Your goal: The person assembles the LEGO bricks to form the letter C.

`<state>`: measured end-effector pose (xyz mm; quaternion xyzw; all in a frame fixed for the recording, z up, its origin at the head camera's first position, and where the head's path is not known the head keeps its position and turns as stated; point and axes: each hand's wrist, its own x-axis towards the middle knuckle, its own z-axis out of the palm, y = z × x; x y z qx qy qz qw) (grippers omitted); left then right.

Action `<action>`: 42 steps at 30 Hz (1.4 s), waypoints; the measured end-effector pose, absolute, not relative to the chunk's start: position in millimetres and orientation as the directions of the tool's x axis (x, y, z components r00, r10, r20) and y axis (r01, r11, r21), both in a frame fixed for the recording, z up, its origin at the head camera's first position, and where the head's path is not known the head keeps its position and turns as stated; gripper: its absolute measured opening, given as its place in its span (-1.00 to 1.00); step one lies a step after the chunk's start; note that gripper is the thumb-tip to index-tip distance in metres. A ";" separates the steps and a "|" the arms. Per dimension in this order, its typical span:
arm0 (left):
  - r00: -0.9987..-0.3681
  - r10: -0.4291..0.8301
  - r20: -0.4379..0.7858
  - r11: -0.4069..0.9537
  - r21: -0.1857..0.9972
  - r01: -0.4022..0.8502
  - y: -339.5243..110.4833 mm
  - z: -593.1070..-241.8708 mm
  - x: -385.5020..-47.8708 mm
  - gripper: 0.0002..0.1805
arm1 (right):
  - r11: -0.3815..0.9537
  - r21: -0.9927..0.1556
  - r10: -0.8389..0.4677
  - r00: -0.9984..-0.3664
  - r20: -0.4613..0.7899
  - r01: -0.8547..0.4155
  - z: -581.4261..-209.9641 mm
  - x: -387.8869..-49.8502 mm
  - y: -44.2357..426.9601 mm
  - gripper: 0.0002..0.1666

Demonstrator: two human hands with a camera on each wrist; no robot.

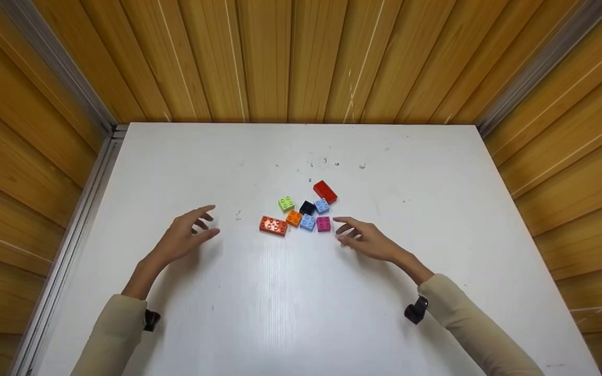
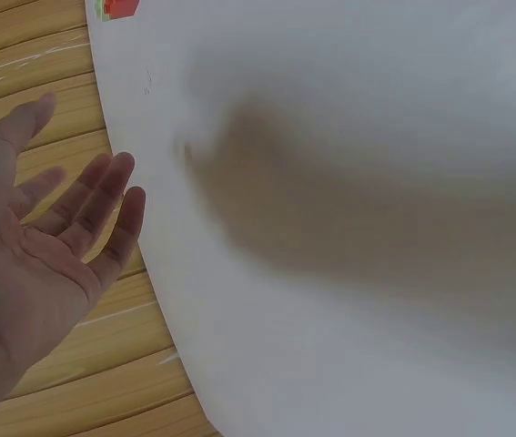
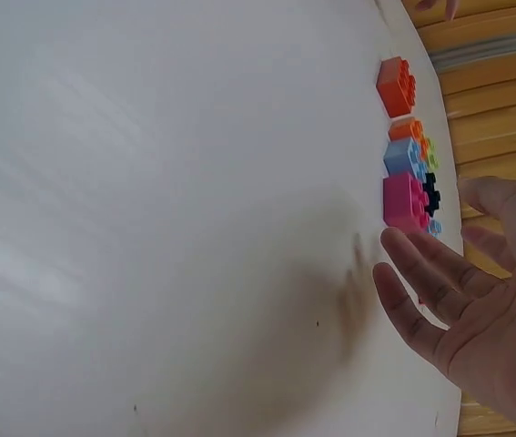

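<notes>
Toy building bricks lie grouped in the middle of the white table (image 1: pixel 238 292). At the group's right end is a magenta brick (image 1: pixel 323 224), and my right hand (image 1: pixel 369 241) hovers just right of it, fingers loosely bent and holding nothing. Left of that brick come a light blue brick (image 1: pixel 308 222), an orange brick (image 1: pixel 293 218) and a longer red-orange brick (image 1: pixel 273 225). Behind them are a lime green brick (image 1: pixel 286 204), a black brick (image 1: pixel 307 208), another light blue brick (image 1: pixel 322 206) and a long red brick (image 1: pixel 325 191). My left hand (image 1: pixel 188 233), fingers spread and holding nothing, is apart from the bricks on the left.
Yellow wood-look panels (image 1: pixel 290 62) stand behind the table and on both sides. A metal rail (image 1: pixel 66 271) runs along the left edge. Small dark marks (image 1: pixel 362 166) dot the far part of the tabletop. Each sleeve has a small black device at the wrist.
</notes>
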<state>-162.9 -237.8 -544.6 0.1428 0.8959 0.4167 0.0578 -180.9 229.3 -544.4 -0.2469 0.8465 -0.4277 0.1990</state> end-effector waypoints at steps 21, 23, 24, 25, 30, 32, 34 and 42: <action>-0.911 0.412 0.015 0.491 0.838 0.237 -184.3 -568.6 -173.2 -0.40 | 0.273 -0.955 -0.650 -0.755 -0.091 -0.120 -574.3 -181.7 140.9 -0.39; -0.902 0.432 0.007 0.496 0.833 0.245 -178.8 -569.3 -176.3 -0.41 | 0.266 -0.956 -0.633 -0.770 -0.077 -0.124 -575.6 -182.1 135.2 -0.39; -0.899 0.438 0.002 0.499 0.831 0.246 -176.2 -569.9 -177.8 -0.41 | 0.264 -0.957 -0.624 -0.778 -0.072 -0.123 -576.5 -182.3 132.5 -0.39; -0.897 0.442 -0.002 0.498 0.832 0.244 -173.5 -570.4 -179.1 -0.41 | 0.261 -0.957 -0.615 -0.785 -0.067 -0.123 -577.3 -182.5 129.9 -0.39; -0.887 0.461 0.011 0.495 0.827 0.267 -162.6 -573.4 -184.4 -0.43 | 0.308 -0.938 -0.550 -0.834 -0.040 -0.158 -580.3 -183.0 119.4 -0.44; -0.882 0.470 0.015 0.495 0.823 0.278 -159.0 -574.3 -186.4 -0.42 | 0.346 -0.923 -0.520 -0.853 -0.037 -0.170 -581.2 -182.9 116.7 -0.46; -0.878 0.478 0.012 0.495 0.822 0.281 -155.5 -575.2 -188.5 -0.42 | 0.369 -0.912 -0.501 -0.865 -0.032 -0.180 -581.7 -182.7 114.5 -0.46; -0.881 0.473 0.016 0.522 0.800 0.295 -148.8 -576.8 -192.8 -0.49 | 0.418 -0.872 -0.481 -0.876 0.027 -0.256 -584.6 -181.6 108.0 -0.48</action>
